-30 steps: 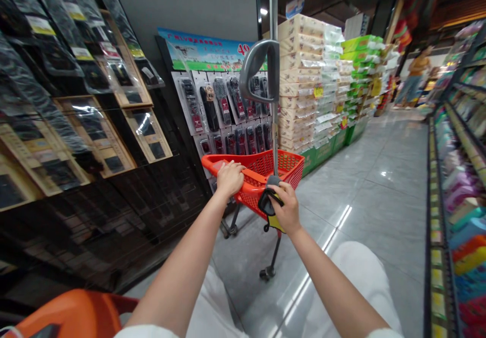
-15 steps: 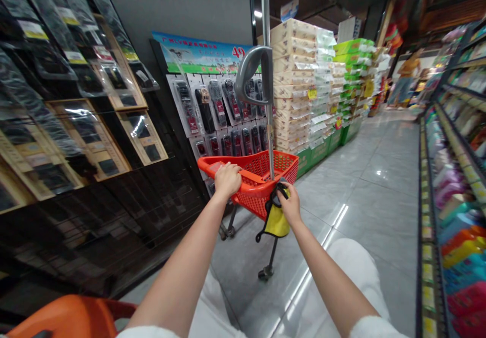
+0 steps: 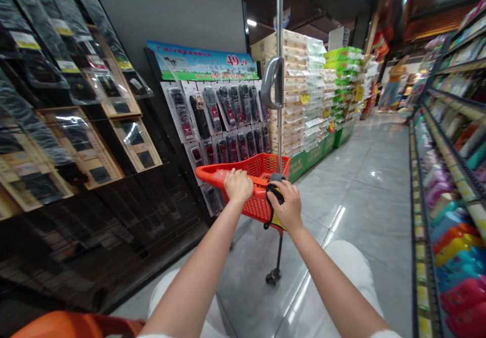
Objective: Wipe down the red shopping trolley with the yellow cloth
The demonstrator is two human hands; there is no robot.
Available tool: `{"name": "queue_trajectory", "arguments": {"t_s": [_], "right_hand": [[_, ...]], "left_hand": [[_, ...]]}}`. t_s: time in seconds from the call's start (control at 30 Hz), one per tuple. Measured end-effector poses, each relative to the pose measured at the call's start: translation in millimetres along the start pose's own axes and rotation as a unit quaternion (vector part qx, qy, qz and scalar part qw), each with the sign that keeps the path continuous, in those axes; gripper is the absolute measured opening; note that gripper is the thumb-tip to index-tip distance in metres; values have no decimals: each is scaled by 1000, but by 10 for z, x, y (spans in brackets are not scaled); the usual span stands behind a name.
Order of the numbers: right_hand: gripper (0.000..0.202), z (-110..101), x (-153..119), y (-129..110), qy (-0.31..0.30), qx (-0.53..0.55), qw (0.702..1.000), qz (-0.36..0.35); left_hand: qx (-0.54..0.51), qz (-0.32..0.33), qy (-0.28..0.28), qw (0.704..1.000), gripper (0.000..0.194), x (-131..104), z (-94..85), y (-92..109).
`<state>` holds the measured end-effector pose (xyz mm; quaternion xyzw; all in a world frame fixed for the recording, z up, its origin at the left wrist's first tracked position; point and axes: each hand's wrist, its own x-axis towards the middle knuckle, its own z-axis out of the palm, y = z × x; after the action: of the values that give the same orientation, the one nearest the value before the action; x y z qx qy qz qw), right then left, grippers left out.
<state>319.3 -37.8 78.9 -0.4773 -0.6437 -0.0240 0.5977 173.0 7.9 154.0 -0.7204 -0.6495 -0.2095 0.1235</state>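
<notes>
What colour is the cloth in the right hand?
The cloth is yellow and grey with black edging, best seen in the head view.

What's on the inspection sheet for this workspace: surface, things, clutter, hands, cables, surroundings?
Surface: grey tiled floor, glossy, reflecting lights.
Things: red cart; yellow-and-grey cloth with black edging; metal pole standing upright at the cart.
Clutter: orange object, lower left, cut off by the frame.
Left hand: curled over the cart's near edge.
Right hand: gripping the cloth.
Cables: nothing seen.
Surroundings: hanging packaged goods under a blue sign; stacked packs; stocked shelves right; person down the aisle.
</notes>
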Motion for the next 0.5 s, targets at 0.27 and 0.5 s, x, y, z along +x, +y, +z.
{"name": "queue_trajectory", "arguments": {"t_s": [0.27, 0.5], "right_hand": [[30, -325, 241, 274, -32, -34, 999, 0], [31, -325, 235, 218, -59, -102, 993, -32]], "left_hand": [[-38, 54, -54, 996, 44, 200, -220, -322], [-27, 35, -76, 996, 48, 300, -108, -743]]}}
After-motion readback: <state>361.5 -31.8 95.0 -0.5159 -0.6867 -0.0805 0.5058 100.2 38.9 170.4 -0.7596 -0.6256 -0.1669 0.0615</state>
